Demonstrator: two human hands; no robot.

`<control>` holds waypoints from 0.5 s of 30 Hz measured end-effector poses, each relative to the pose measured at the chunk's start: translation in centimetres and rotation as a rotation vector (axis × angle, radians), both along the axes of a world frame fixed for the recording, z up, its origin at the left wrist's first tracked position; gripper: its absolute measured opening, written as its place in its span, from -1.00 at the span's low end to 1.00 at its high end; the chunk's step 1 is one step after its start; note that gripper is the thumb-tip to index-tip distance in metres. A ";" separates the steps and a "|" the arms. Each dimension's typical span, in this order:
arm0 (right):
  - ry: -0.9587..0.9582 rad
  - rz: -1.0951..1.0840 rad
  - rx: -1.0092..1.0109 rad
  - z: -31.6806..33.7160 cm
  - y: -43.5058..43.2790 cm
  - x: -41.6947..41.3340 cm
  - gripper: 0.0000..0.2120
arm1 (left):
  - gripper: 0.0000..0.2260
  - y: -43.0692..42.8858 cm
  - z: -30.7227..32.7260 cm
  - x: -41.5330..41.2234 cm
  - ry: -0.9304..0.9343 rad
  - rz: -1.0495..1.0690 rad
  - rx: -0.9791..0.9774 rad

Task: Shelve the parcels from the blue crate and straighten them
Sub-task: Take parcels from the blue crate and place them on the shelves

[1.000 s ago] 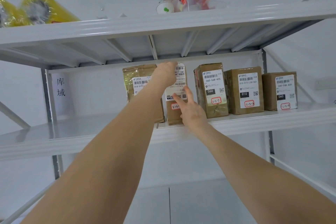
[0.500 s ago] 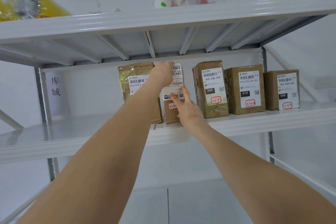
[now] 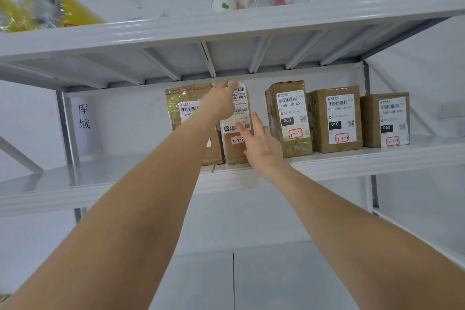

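Five brown parcels with white labels stand upright in a row on the middle shelf (image 3: 327, 161). My left hand (image 3: 221, 103) lies with fingers stretched out against the upper front of the narrow second parcel (image 3: 237, 152), overlapping the leftmost parcel (image 3: 186, 97). My right hand (image 3: 261, 142) is spread flat, fingertips touching the lower front of the same narrow parcel. Neither hand grips anything. To the right stand a third parcel (image 3: 289, 118), a fourth (image 3: 337, 119) and a fifth (image 3: 385, 121). The blue crate is out of view.
The top shelf (image 3: 226, 25) carries yellow tape rolls (image 3: 45, 7) and a paper cup with wrappers (image 3: 224, 4). A paper sign with characters (image 3: 84, 116) hangs at the shelf's left post. The left part of the middle shelf holds no parcels.
My left hand's fingers have uncurled from the narrow parcel's top edge and now lie extended. My right hand stays against its front, shifted slightly right.
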State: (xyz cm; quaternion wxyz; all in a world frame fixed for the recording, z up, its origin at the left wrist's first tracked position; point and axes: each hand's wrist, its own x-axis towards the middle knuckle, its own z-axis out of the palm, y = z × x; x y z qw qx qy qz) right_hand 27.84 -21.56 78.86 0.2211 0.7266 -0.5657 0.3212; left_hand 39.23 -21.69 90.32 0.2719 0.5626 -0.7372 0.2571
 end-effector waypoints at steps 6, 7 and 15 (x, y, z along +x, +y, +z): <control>-0.012 -0.016 -0.010 -0.7 2.1 -1.2 -0.26 | -0.39 2.7 -1.3 -0.8 0.036 0.004 0.000; -0.025 -0.015 -0.019 -1.0 2.5 -1.5 -0.26 | -0.41 3.3 -1.7 -1.2 0.057 0.000 -0.006; -0.089 -0.047 0.039 -7.0 7.6 -4.8 -0.32 | -0.46 7.4 -10.9 -5.3 0.170 -0.082 0.072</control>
